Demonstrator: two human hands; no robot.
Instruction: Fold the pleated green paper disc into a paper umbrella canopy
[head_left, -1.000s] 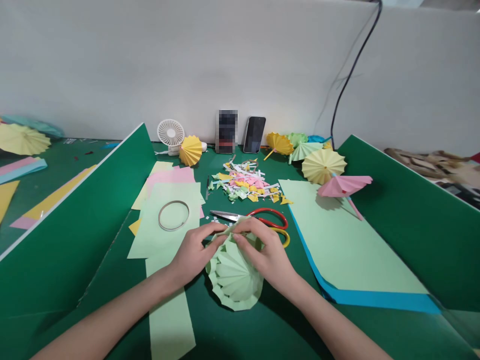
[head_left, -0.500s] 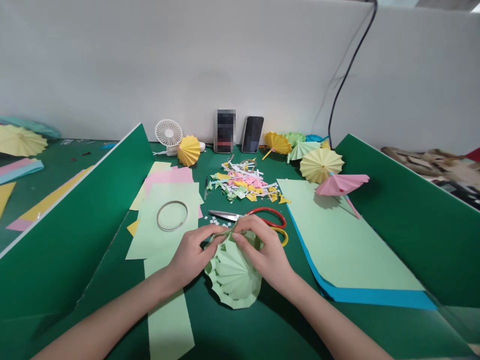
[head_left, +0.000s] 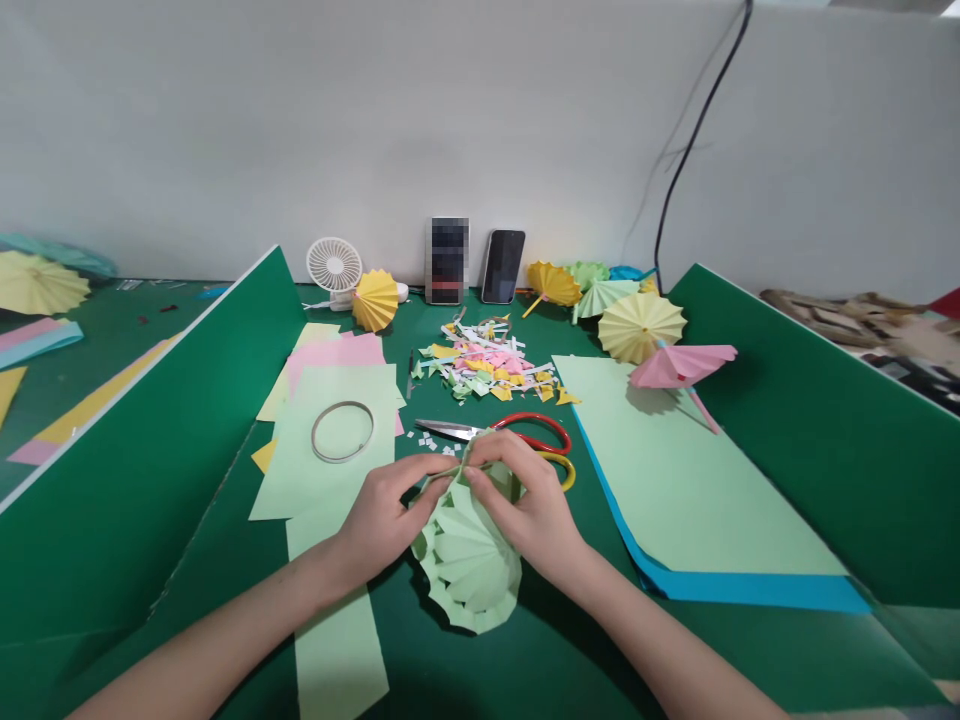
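A pale green paper strip (head_left: 345, 660) lies on the green counter (head_left: 450, 690), cut off by the bottom edge and partly covered by the left forearm. In front of the person is a pleated green paper round (head_left: 476, 575), pinched at its far edge by both the left hand (head_left: 386, 510) and the right hand (head_left: 536, 500); their fingers hide the fold between them.

Just beyond, scissors (head_left: 450, 430) with red and yellow handles lie partly behind the right hand. To the left, a thin ring (head_left: 339, 460) rests on a green sheet (head_left: 292, 480); to the right, a green sheet (head_left: 697, 480) overlies a blue one (head_left: 765, 590), with a pink paper umbrella (head_left: 679, 367) at its far end.

Farther back is a heap of paper scraps (head_left: 491, 362), too jumbled to separate. Upright panels (head_left: 150, 470) flank the workspace. At the wall stand a white fan (head_left: 334, 265), partly behind a yellow pleated paper (head_left: 375, 301), a phone (head_left: 448, 260) with a pixelated, unreadable screen, and a dark-screened phone (head_left: 503, 266).
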